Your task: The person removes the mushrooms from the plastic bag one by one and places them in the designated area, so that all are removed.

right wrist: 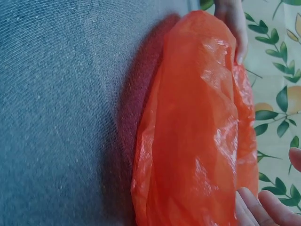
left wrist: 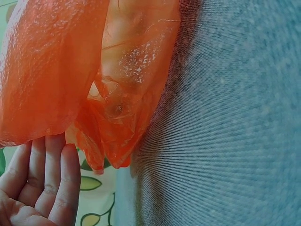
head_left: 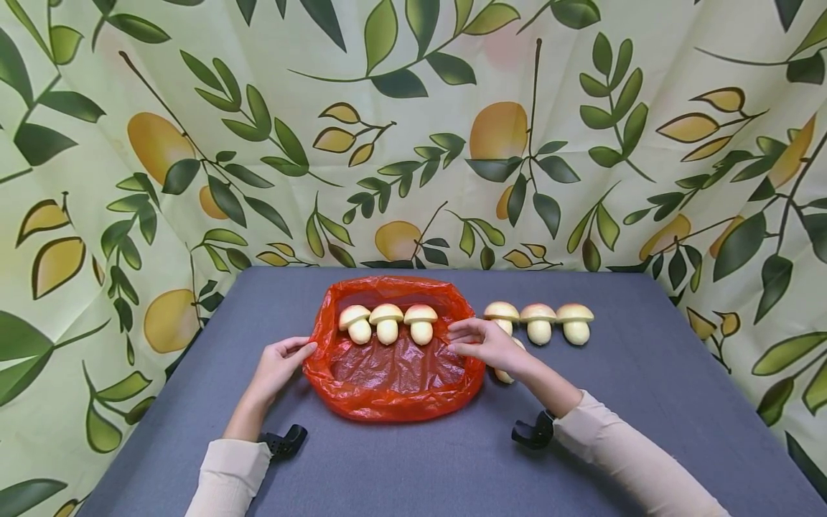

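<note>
Head view: crinkled red bag (head_left: 390, 408) holding three mushrooms (head_left: 387, 324), pinched by left hand (head_left: 276, 368); right hand (head_left: 489, 346) straight-fingered; leaf-print cloth (head_left: 420, 108) behind back edge of grey table (head_left: 400, 467).

Reaching in from the near side with both arms (head_left: 636, 449).
Angles the left hand (head_left: 279, 368) toward the far right, with palm (left wrist: 19, 213) turned inward, pinching between thumb (head_left: 302, 351) and fingers (left wrist: 69, 183); slants the right hand (head_left: 489, 350) toward the far left, at about the same depth, with fingers (right wrist: 277, 209) extended close together and thumb (right wrist: 296, 158) spread clear of them.
</note>
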Demonstrator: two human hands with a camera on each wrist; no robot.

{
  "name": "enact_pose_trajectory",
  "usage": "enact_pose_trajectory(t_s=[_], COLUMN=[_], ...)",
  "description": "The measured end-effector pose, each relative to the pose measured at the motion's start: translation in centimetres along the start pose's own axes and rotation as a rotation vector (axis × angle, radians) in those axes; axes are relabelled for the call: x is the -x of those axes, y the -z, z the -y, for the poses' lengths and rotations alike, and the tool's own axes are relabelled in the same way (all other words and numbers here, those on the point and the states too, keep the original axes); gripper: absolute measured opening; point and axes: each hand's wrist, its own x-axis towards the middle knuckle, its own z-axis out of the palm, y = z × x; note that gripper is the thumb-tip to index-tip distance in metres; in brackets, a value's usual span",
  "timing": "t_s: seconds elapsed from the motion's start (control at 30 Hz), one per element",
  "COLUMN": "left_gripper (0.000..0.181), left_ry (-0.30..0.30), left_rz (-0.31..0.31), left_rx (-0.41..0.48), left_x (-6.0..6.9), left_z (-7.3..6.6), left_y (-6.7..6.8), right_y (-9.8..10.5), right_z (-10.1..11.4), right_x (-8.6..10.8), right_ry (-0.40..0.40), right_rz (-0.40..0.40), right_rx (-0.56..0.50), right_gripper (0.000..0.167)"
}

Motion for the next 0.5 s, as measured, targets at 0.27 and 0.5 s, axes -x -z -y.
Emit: enact_pose_trajectory(t_s=[0.27,0.5], left_gripper=[0.040,0.040], left_ry=[0.001,-0.003], left_rz=[-0.001,-0.003], left_rx=[-0.003,0.005], left_x=[-0.1,0.0], left_z=[0.1,0.1], left_y=[0.0,0.0], right_y=[-1.1,-1.9], right_z=[0.4,0.7], right_x=[-0.6,-1.6], right_ry=[-0.005,0.000], right_rz=[-0.011,-0.041], right_rx=[0.001,0.052], right_gripper=[0.047,0.049])
